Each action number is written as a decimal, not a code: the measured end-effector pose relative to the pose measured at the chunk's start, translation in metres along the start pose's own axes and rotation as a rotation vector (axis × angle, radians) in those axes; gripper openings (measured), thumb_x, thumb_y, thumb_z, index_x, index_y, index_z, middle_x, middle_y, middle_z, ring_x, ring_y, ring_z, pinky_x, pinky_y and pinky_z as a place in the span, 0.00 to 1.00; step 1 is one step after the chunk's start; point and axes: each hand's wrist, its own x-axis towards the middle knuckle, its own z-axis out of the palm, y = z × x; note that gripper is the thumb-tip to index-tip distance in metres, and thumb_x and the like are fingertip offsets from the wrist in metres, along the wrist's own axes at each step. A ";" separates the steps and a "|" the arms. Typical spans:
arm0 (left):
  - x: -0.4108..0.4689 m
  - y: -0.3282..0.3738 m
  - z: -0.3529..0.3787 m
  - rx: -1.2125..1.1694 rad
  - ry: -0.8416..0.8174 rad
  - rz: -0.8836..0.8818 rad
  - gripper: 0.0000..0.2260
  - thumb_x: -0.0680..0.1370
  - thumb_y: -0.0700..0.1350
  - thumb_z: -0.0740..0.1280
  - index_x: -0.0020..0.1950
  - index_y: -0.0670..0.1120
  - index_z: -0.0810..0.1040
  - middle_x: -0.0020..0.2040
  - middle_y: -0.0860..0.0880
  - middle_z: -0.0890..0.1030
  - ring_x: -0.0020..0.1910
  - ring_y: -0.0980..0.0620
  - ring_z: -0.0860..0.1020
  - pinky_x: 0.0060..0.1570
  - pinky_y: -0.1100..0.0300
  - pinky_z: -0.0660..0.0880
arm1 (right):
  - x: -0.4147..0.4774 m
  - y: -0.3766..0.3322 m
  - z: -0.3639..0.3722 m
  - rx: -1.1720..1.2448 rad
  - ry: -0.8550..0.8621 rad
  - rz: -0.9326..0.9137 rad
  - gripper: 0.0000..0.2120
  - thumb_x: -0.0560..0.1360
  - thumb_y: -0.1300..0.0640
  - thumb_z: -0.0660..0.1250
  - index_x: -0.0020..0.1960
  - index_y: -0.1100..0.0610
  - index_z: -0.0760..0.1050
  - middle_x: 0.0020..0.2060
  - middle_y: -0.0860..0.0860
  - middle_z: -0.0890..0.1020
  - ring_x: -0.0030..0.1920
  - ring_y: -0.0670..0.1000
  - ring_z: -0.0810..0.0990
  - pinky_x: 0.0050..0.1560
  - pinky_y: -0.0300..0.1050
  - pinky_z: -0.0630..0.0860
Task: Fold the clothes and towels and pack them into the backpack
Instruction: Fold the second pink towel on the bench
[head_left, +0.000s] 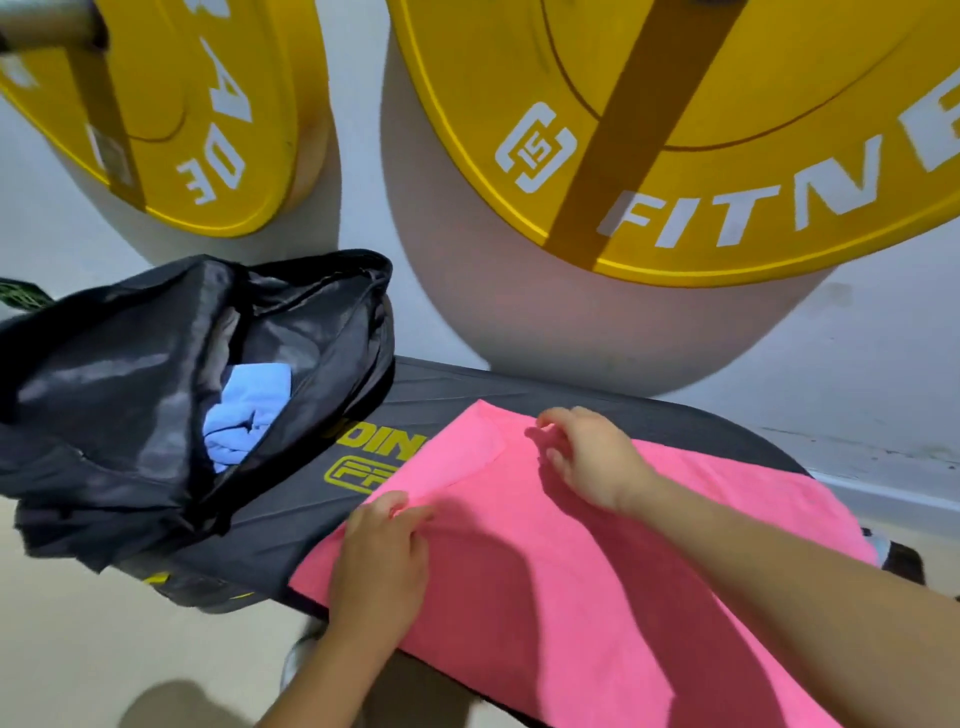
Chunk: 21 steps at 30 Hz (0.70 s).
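A pink towel (587, 587) lies spread over the black workout bench (291, 525). My left hand (382, 561) pinches a fold of the towel near its left edge. My right hand (592, 457) rests on the towel's far part, fingers curled near the far edge; whether they pinch the cloth is unclear. A black backpack (104, 395) stands unzipped on the bench's left end, apart from both hands. A light blue cloth (244, 410) sits inside its mouth.
Two big yellow weight plates (701, 130) hang against the white wall behind the bench, the smaller-looking plate (171, 114) at the left on a barbell. Beige floor (104, 649) lies in front of the bench.
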 end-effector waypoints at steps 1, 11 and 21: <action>-0.001 -0.011 0.000 0.023 0.007 -0.040 0.16 0.67 0.40 0.61 0.47 0.50 0.85 0.52 0.45 0.81 0.48 0.40 0.78 0.51 0.48 0.77 | 0.008 -0.010 0.008 0.013 -0.016 -0.025 0.17 0.73 0.62 0.63 0.62 0.55 0.74 0.49 0.57 0.78 0.52 0.60 0.77 0.53 0.47 0.70; -0.003 -0.034 0.013 0.036 -0.077 -0.220 0.17 0.66 0.43 0.63 0.52 0.48 0.84 0.61 0.43 0.79 0.56 0.39 0.77 0.49 0.40 0.76 | 0.057 -0.034 0.042 -0.258 -0.229 -0.148 0.17 0.75 0.54 0.60 0.63 0.48 0.74 0.53 0.53 0.75 0.57 0.56 0.74 0.54 0.49 0.74; 0.017 -0.051 -0.007 -0.131 -0.053 -0.341 0.26 0.74 0.39 0.62 0.73 0.48 0.66 0.71 0.48 0.67 0.67 0.45 0.63 0.67 0.56 0.61 | 0.116 -0.071 0.054 0.286 0.010 0.167 0.06 0.75 0.58 0.65 0.51 0.54 0.78 0.39 0.51 0.82 0.39 0.53 0.78 0.49 0.47 0.76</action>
